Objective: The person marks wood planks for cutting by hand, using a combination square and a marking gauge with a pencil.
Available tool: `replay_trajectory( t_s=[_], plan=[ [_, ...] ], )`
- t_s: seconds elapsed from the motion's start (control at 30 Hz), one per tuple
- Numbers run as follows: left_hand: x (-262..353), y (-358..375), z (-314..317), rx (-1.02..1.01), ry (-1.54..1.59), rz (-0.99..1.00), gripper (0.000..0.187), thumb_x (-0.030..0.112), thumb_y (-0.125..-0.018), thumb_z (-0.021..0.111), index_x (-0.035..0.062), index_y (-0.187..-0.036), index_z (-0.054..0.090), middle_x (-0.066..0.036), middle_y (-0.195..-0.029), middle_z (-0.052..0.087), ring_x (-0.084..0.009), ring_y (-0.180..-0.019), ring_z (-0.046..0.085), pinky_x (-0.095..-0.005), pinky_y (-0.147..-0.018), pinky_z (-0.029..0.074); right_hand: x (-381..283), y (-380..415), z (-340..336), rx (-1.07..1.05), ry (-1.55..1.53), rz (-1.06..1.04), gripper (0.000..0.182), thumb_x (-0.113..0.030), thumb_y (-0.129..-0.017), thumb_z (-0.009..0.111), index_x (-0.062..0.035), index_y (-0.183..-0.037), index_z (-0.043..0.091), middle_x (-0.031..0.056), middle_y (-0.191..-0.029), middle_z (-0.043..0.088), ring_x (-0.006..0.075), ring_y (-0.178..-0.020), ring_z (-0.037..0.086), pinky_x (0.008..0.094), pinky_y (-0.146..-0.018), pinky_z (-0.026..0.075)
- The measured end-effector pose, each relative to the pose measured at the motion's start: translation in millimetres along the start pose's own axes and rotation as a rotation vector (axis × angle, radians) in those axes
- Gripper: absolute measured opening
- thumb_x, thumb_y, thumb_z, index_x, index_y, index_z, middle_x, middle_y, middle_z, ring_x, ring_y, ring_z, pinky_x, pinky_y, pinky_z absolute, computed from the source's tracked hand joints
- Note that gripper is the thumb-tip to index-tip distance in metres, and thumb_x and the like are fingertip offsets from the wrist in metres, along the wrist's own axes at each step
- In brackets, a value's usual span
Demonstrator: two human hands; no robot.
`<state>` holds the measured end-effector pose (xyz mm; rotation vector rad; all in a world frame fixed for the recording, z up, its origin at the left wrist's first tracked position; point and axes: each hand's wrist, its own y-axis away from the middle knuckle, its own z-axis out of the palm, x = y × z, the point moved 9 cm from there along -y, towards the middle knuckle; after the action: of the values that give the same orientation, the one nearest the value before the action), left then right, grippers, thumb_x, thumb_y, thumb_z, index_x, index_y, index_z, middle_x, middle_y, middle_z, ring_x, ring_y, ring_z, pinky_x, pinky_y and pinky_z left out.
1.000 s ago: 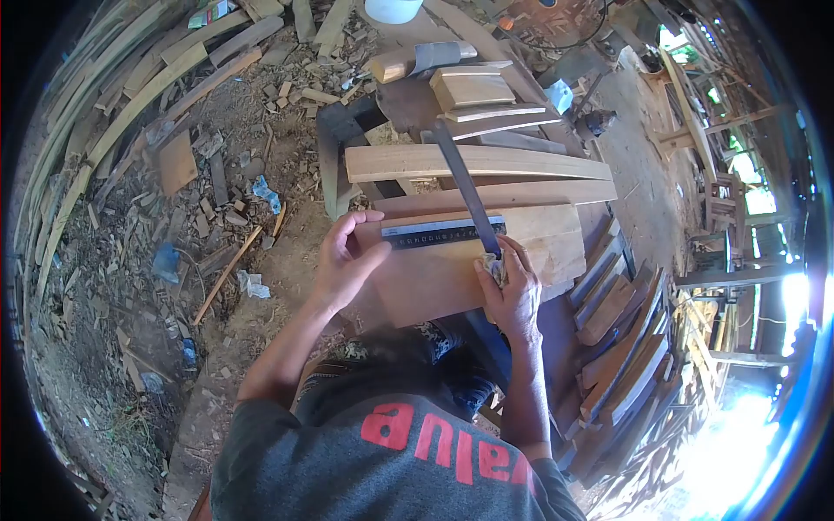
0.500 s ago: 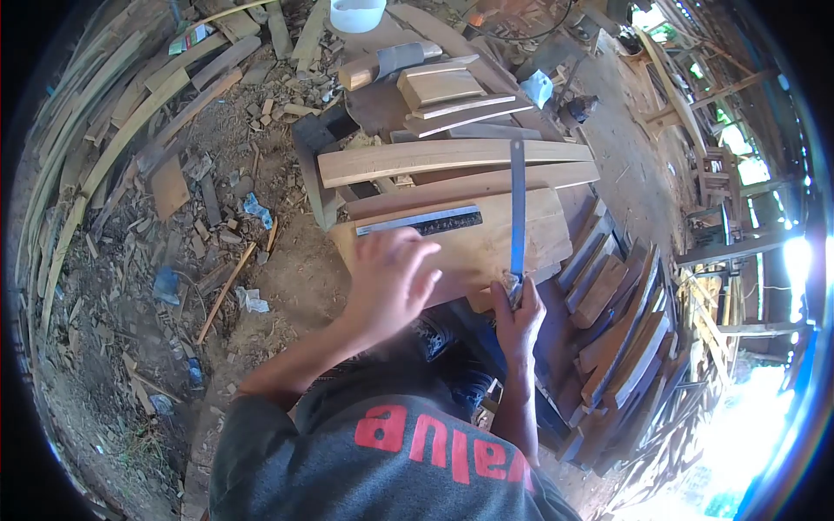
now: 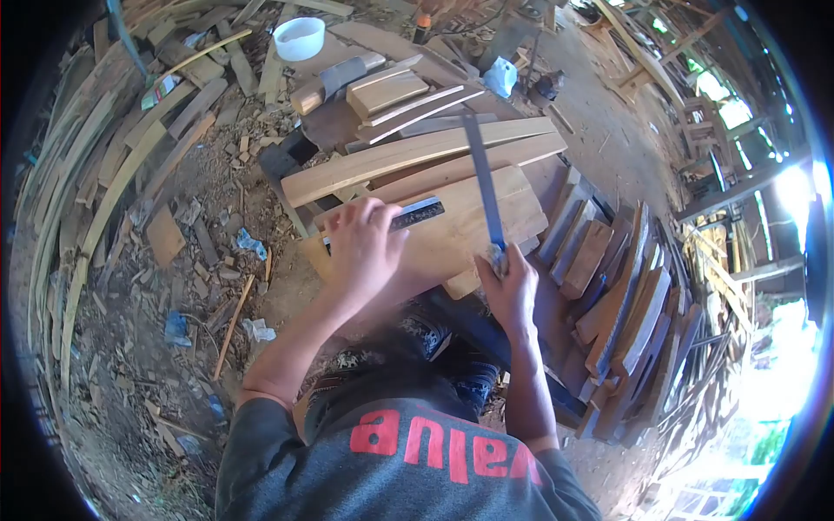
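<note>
In my right hand (image 3: 512, 291) is a long narrow metal blade (image 3: 483, 178), its fingers closed around the near end. The blade points away from me across a wide pale wooden board (image 3: 465, 213). On that board lies a straight bar (image 3: 421, 213) with a black face and a silver edge. My left hand (image 3: 363, 247) is over the bar's left part, with bent fingers around it; the hand hides that stretch of it. A short end of the bar shows beyond the fingers.
Long planks (image 3: 417, 156) and a wooden block (image 3: 387, 94) lie beyond the board. Several cut pieces (image 3: 586, 260) are stacked on the right. A white tub (image 3: 298, 39) and a blue plastic bag (image 3: 499, 77) stand farther off. Wood scraps (image 3: 187, 230) litter the ground left.
My left hand has come down from above the board onto the bar's left part. The blade in my right hand has tilted, its tip now leaning left. The whole view has turned slightly.
</note>
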<state>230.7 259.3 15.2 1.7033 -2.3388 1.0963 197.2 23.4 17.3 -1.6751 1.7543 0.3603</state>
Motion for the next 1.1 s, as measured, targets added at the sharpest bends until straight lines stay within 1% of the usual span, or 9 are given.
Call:
replay_trajectory(
  t_s=[0.03, 0.1, 0.17, 0.23, 0.33, 0.53, 0.77, 0.83, 1.1],
  plan=[
    [0, -2, -2, -0.002, 0.001, 0.016, 0.033, 0.022, -0.083, 0.077, 0.0126, -0.112, 0.064, -0.004, -0.107, 0.058, -0.0248, -0.100, 0.057, -0.0443, -0.089, 0.040, -2, -10, 8, -0.032, 0.027, -0.015, 0.029, -0.017, -0.082, 0.077, 0.0011, -0.088, 0.055, 0.0240, -0.078, 0.064, 0.0448, -0.074, 0.063, 0.0439, -0.065, 0.050],
    [-14, -6, 4, -0.115, -0.007, -0.104, 0.028, 0.023, -0.084, 0.074, 0.0124, -0.109, 0.066, -0.004, -0.107, 0.058, -0.0257, -0.105, 0.056, -0.0462, -0.093, 0.037, -7, -31, 18, -0.043, 0.020, -0.010, 0.029, -0.017, -0.082, 0.076, 0.0010, -0.089, 0.055, 0.0250, -0.081, 0.065, 0.0459, -0.078, 0.063, 0.0465, -0.068, 0.050],
    [-17, -7, 2, -0.086, -0.041, -0.079, 0.029, 0.021, -0.082, 0.075, 0.0128, -0.108, 0.067, -0.004, -0.105, 0.058, -0.0257, -0.102, 0.057, -0.0460, -0.091, 0.037, -11, -49, 30, -0.059, 0.013, -0.009, 0.029, -0.018, -0.082, 0.075, 0.0008, -0.090, 0.054, 0.0261, -0.083, 0.066, 0.0471, -0.082, 0.063, 0.0492, -0.071, 0.050],
    [-27, -6, 8, -0.163, -0.060, -0.140, 0.029, 0.022, -0.081, 0.076, 0.0132, -0.108, 0.067, -0.005, -0.105, 0.059, -0.0265, -0.102, 0.057, -0.0458, -0.091, 0.038, -10, -62, 43, -0.088, 0.009, 0.000, 0.030, -0.019, -0.081, 0.074, -0.0002, -0.094, 0.055, 0.0263, -0.086, 0.067, 0.0476, -0.086, 0.064, 0.0523, -0.075, 0.050],
    [-32, -4, 11, -0.208, -0.083, -0.148, 0.028, 0.022, -0.081, 0.076, 0.0137, -0.106, 0.067, -0.005, -0.104, 0.061, -0.0270, -0.100, 0.057, -0.0462, -0.091, 0.038, -3, -71, 56, -0.093, 0.041, 0.038, 0.030, -0.022, -0.081, 0.074, -0.0010, -0.096, 0.058, 0.0260, -0.088, 0.068, 0.0471, -0.089, 0.065, 0.0525, -0.078, 0.051],
    [-35, -5, 11, -0.203, -0.065, -0.140, 0.026, 0.023, -0.080, 0.077, 0.0138, -0.103, 0.067, -0.005, -0.099, 0.062, -0.0274, -0.098, 0.057, -0.0469, -0.089, 0.039, 2, -75, 61, -0.128, 0.119, 0.112, 0.033, -0.028, -0.081, 0.074, -0.0020, -0.096, 0.062, 0.0259, -0.091, 0.069, 0.0459, -0.091, 0.066, 0.0520, -0.081, 0.052],
    [-35, -7, 9, -0.219, -0.076, -0.127, 0.026, 0.023, -0.080, 0.077, 0.0146, -0.102, 0.067, -0.005, -0.100, 0.062, -0.0276, -0.099, 0.058, -0.0480, -0.089, 0.039, 7, -79, 65, -0.183, 0.136, 0.163, 0.036, -0.032, -0.080, 0.074, -0.0035, -0.099, 0.065, 0.0245, -0.094, 0.070, 0.0434, -0.095, 0.067, 0.0507, -0.084, 0.052],
    [-34, -9, 5, -0.274, -0.044, -0.170, 0.029, 0.022, -0.079, 0.080, 0.0133, -0.103, 0.068, -0.003, -0.099, 0.063, -0.0266, -0.103, 0.060, -0.0482, -0.093, 0.041, 7, -80, 65, -0.190, 0.146, 0.164, 0.036, -0.033, -0.080, 0.074, -0.0039, -0.100, 0.065, 0.0241, -0.094, 0.070, 0.0430, -0.095, 0.067, 0.0504, -0.084, 0.052],
    [-43, -9, 5, -0.377, -0.042, -0.203, 0.032, 0.020, -0.076, 0.082, 0.0117, -0.103, 0.067, -0.004, -0.103, 0.067, -0.0272, -0.107, 0.060, -0.0482, -0.098, 0.039, 5, -79, 66, -0.201, 0.170, 0.183, 0.037, -0.034, -0.080, 0.074, -0.0046, -0.101, 0.066, 0.0231, -0.094, 0.071, 0.0419, -0.095, 0.067, 0.0496, -0.084, 0.053]
  ],
)
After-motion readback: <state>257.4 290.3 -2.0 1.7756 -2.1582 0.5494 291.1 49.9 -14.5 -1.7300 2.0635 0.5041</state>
